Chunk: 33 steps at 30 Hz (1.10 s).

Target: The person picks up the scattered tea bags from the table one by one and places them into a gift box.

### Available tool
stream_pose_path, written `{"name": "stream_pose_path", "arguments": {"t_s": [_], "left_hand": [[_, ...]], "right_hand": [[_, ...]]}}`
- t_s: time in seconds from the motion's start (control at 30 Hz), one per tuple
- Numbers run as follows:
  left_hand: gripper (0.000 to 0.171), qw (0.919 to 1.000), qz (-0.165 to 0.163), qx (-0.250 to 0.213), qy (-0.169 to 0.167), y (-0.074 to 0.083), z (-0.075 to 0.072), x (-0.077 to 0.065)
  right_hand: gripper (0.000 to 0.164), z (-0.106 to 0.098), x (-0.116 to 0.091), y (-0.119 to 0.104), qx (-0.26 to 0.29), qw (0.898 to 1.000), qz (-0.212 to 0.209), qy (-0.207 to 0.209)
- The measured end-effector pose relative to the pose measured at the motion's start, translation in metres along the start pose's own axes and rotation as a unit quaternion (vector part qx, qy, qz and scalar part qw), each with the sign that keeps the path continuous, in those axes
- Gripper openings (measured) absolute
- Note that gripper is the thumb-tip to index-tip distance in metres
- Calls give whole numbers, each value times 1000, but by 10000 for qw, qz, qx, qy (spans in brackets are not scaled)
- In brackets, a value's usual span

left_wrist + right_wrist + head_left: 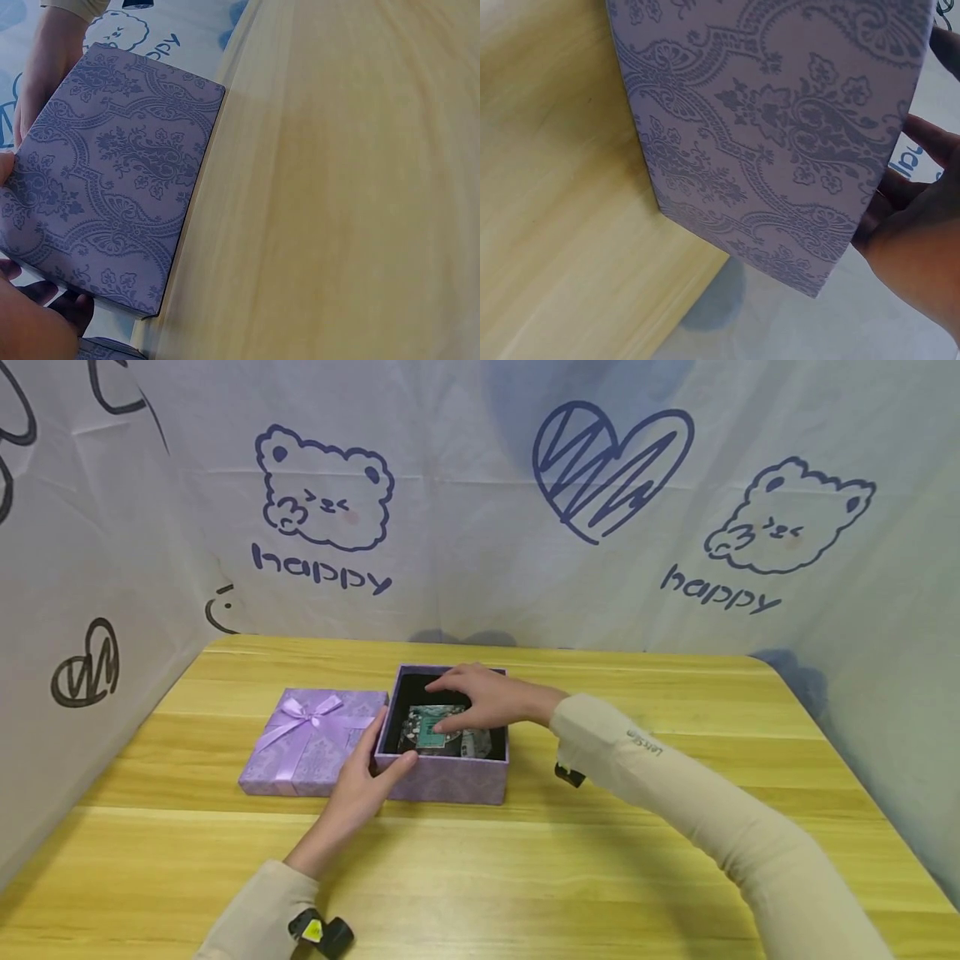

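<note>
A purple patterned gift box (450, 781) stands with its open top up on the table, its inside black. My left hand (362, 785) holds its left front corner, thumb at the front rim and fingers along the left side, as the left wrist view also shows on the box's wall (120, 165). Over the box reaches my right hand (491, 697), fingers spread and bent down past the right rim. Its thumb overlaps a clear-wrapped item with a teal label (430, 737) inside. Another clear-wrapped piece (476, 743) lies to the right of it, partly shaded by the hand.
The purple lid (262, 768) with a ribbon bow lies left of the box, close against it. The wooden table (600, 877) extends around both. A white cloth (465, 568) with drawn bears and hearts hangs behind and at the sides.
</note>
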<state>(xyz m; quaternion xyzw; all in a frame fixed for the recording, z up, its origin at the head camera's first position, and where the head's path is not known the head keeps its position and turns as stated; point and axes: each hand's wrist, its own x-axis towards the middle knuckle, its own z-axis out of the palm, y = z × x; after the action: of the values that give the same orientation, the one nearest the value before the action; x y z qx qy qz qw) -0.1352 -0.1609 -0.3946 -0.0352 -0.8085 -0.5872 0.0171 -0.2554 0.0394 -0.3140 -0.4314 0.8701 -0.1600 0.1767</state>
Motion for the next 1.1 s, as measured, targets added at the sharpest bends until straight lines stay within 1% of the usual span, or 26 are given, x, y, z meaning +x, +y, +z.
{"name": "stream_pose_path", "arguments": {"t_s": [0.13, 0.3, 0.4, 0.5, 0.67, 0.8, 0.9, 1.0, 1.1], "left_hand": [[77, 10000, -4, -32, -6, 0, 1, 1], [78, 9999, -55, -101, -43, -3, 1, 3], [79, 9999, -101, -126, -48, -4, 2, 3], [79, 9999, -119, -116, -40, -4, 2, 4], [79, 9999, -73, -141, 51, -3, 3, 3], [80, 9995, -87, -258, 132, -3, 3, -3], [81, 9993, -95, -341, 147, -2, 0, -7], [79, 9991, 105, -395, 107, 3, -6, -8], [77, 9995, 257, -193, 11, 8, -18, -9]], "right_hand": [[62, 2, -4, 2, 94, 9999, -33, 94], [58, 3, -10, 4, 390, 9989, -50, 273], [56, 2, -16, 6, 656, 9965, -20, 516], [54, -1, -25, 7, 970, 9918, 27, 832], [49, 0, -45, 11, 1479, 9797, 60, 1353], [45, 11, -64, 14, 1836, 9671, 56, 1757], [44, 18, -79, 14, 1964, 9599, 37, 1999], [45, 22, -97, 14, 1941, 9565, 153, 2173], [48, 24, -114, 18, 1714, 9585, 453, 2234]]}}
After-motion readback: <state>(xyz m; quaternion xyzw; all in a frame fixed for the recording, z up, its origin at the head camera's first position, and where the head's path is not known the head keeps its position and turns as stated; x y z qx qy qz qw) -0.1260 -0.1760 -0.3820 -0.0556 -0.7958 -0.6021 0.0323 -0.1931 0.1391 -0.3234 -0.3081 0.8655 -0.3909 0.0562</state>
